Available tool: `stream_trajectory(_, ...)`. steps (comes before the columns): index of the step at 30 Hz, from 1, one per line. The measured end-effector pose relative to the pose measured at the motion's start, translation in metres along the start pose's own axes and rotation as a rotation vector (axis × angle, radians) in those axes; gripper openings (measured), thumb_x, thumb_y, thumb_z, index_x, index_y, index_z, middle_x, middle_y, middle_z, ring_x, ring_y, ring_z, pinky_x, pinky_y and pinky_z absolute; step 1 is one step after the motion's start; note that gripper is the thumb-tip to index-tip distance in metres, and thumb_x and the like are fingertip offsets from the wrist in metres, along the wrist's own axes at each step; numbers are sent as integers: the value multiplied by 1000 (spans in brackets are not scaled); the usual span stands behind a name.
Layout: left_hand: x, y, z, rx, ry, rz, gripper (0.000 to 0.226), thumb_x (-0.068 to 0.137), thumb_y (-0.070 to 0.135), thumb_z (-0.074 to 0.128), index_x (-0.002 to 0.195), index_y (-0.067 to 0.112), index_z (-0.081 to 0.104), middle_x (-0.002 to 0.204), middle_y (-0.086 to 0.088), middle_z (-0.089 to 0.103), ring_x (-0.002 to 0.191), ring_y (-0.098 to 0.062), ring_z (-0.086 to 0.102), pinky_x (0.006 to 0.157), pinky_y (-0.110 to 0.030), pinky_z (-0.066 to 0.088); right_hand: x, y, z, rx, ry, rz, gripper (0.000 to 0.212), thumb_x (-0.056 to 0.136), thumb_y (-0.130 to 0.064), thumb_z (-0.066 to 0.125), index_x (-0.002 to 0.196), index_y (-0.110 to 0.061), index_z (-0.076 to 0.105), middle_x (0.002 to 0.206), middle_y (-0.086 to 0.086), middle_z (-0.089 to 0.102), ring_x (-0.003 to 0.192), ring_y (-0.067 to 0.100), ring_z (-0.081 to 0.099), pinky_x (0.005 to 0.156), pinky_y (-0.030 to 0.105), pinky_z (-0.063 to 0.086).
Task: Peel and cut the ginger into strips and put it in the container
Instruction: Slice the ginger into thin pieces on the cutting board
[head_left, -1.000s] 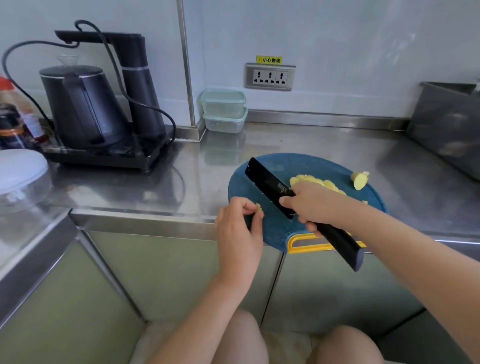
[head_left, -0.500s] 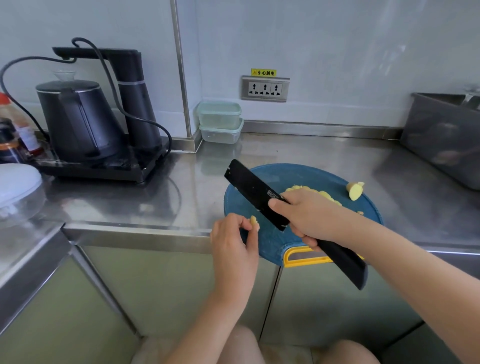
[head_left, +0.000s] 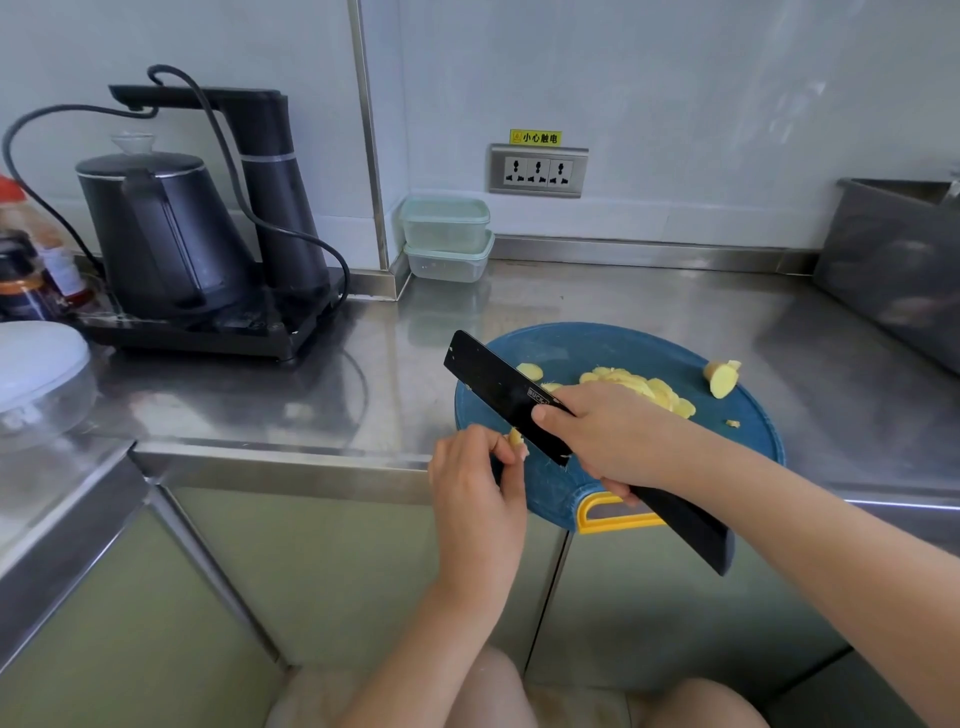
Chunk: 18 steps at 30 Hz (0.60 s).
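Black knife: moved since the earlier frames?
Yes. The black knife shifted left: its tip now overhangs the round blue cutting board's left edge, earlier just inside it.

The bench (head_left: 571, 312) is brushed steel, glossy enough to mirror the dark kettle (head_left: 166, 234) at upper left. The blue cutting board (head_left: 597, 353) looks like dull, scuffed plastic. The knife (head_left: 498, 384) blade is matt black. The stacked containers (head_left: 447, 223) are translucent plastic. The ginger slices (head_left: 639, 387) look smooth.

The steel surface (head_left: 649, 312) carries a blue cutting board (head_left: 571, 348), 2 stacked containers (head_left: 447, 239) behind it, a black kettle tray (head_left: 208, 338) left of it and a grey bin (head_left: 893, 275) right of it.
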<state>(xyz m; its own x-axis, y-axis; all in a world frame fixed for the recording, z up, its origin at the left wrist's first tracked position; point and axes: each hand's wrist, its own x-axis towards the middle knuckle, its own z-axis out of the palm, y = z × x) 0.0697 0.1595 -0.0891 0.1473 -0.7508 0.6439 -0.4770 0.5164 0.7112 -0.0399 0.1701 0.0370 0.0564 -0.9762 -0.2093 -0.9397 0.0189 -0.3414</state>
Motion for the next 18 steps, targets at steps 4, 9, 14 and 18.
stream_trajectory(4,1,1,-2,12,-17,0,40,83,7,69,69,25,36,65,19,35,70,-7,33,60,-27,34,6,5,7,-35,70,-49,38,104,-34,29,69,-22,38,72,-3,45,59,6,39,57,21,35)
stream_trajectory(9,4,3,-3,6,-27,-10,43,81,5,71,65,23,35,61,19,37,69,-12,37,62,-29,37,10,5,8,-67,93,-38,35,104,-32,28,73,-21,39,71,-4,43,61,9,39,58,17,32)
stream_trajectory(14,5,3,-3,-8,-45,-52,45,80,6,72,63,22,34,60,10,46,71,-22,51,62,-42,46,11,7,6,-23,60,-21,37,103,-33,30,95,-8,54,71,-1,45,58,8,39,55,22,34)
stream_trajectory(18,6,3,-5,-8,-59,-56,47,80,9,74,62,26,33,61,9,49,72,-21,53,63,-40,47,8,8,4,-9,18,-30,36,103,-35,31,98,-8,54,73,-1,46,58,8,40,54,21,34)
